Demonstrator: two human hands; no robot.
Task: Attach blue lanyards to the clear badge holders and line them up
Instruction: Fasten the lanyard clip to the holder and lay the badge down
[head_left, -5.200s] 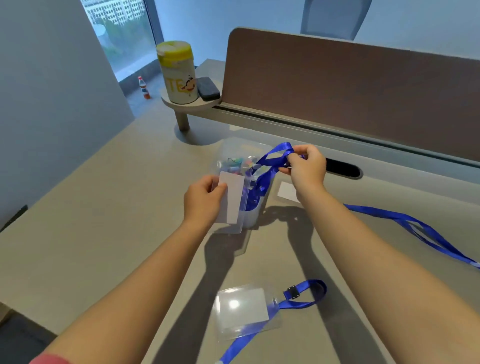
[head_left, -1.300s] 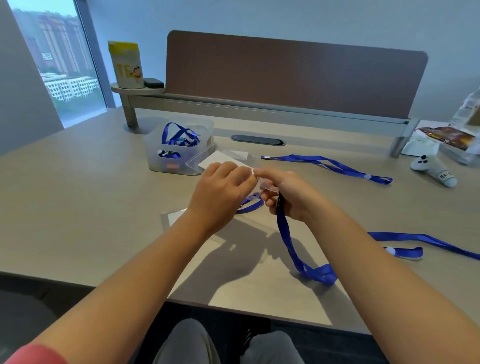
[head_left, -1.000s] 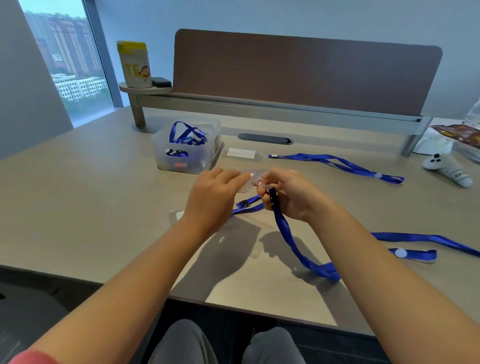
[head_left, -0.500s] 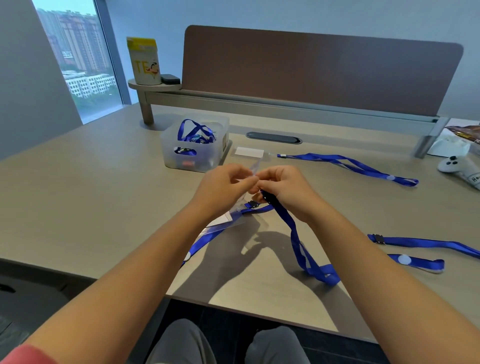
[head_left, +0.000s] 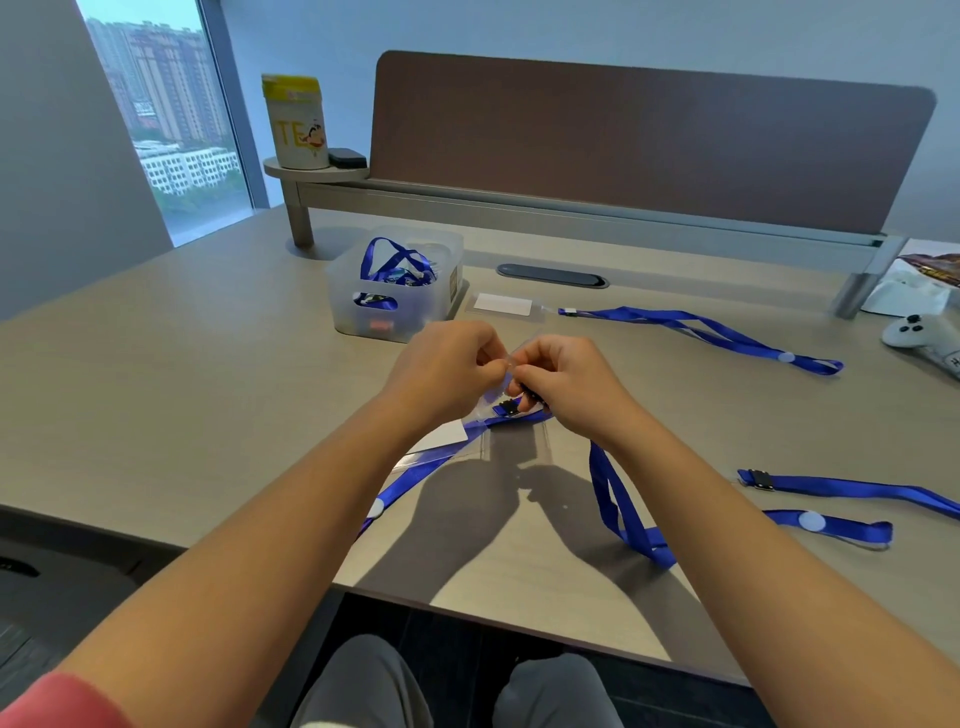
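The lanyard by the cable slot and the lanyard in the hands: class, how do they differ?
The far lanyard lies flat, untouched; the held lanyard hangs from the right hand. The far one's badge holder lies flat; both hands, left hand included, pinch the other holder. Both are blue.

Past my desk (head_left: 156, 374) stands a yellow-lidded canister (head_left: 296, 124) beside a black case (head_left: 347, 157); a white controller (head_left: 919, 335) lies far right.

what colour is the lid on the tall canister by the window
Yellow, on the canister, seen in the head view.
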